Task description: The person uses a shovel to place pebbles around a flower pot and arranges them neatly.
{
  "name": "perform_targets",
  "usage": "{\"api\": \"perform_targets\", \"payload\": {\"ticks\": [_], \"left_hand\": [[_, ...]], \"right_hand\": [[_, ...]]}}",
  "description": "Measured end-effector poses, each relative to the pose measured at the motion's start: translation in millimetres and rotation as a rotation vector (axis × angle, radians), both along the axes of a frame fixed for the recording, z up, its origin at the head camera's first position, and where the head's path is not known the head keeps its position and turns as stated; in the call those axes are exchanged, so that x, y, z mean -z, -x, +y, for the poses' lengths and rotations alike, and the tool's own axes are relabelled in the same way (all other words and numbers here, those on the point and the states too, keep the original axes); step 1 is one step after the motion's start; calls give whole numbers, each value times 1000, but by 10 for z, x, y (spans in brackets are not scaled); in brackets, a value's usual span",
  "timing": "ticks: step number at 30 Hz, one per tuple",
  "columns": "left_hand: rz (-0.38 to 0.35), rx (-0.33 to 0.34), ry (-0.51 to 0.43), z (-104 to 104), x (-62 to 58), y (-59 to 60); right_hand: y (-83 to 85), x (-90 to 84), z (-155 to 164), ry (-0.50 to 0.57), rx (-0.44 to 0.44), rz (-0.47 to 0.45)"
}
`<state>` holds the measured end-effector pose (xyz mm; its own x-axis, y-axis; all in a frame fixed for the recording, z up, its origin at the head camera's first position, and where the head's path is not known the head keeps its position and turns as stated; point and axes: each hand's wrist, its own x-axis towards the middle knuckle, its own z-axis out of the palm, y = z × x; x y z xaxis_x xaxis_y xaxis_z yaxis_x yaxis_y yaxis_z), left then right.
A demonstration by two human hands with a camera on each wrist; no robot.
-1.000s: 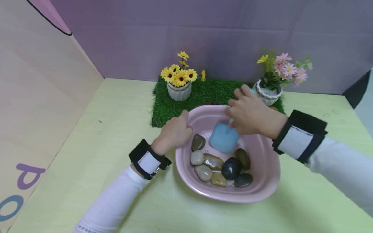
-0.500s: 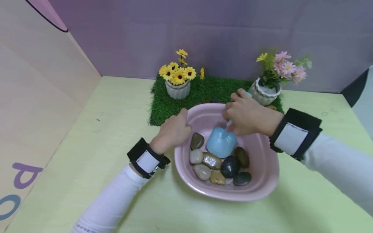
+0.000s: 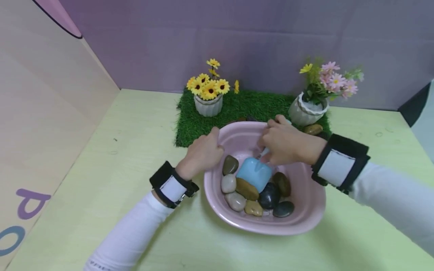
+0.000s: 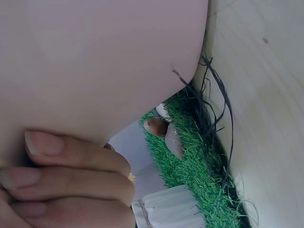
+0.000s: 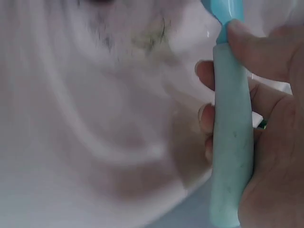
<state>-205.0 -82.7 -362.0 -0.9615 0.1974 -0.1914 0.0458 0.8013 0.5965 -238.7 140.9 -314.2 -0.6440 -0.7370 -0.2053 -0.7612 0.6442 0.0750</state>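
A pink basin [image 3: 310,222] with several smooth stones in it stands on the table. My left hand [image 3: 204,151] grips its rim at the far left; in the left wrist view, curled fingers [image 4: 76,183] lie against the outer wall. My right hand [image 3: 281,141] holds a blue toy shovel [image 3: 254,173], fingers and thumb wrapped round its pale green handle [image 5: 232,128]. Inside the basin, the blade points down toward me. Its edge meets a tilted brown stone [image 3: 246,189] and overlaps a black stone [image 3: 269,195]. The blade's underside is hidden.
Behind the basin lies an artificial grass mat [image 3: 257,99]. It bears a pot of yellow flowers [image 3: 208,105], a pot of pink flowers [image 3: 306,111] and a few stones, one a brown stone [image 3: 313,129] by the right pot. A purple backdrop [image 3: 237,45] rises behind.
The shovel's blade has come toward me and slightly left, right up to the stones. The brown stone beside it has tilted. My left hand stays on the basin's rim.
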Motion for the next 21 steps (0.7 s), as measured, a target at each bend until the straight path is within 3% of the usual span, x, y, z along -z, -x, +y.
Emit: {"api": "perform_targets", "payload": {"ticks": [16,21], "left_hand": [[7,-8,10,1,8,0],[11,-9,10,4,9,-2]], "right_hand": [[-109,106,-31,64,-24,-7],[-144,175,-92,99,-72,-98]]}}
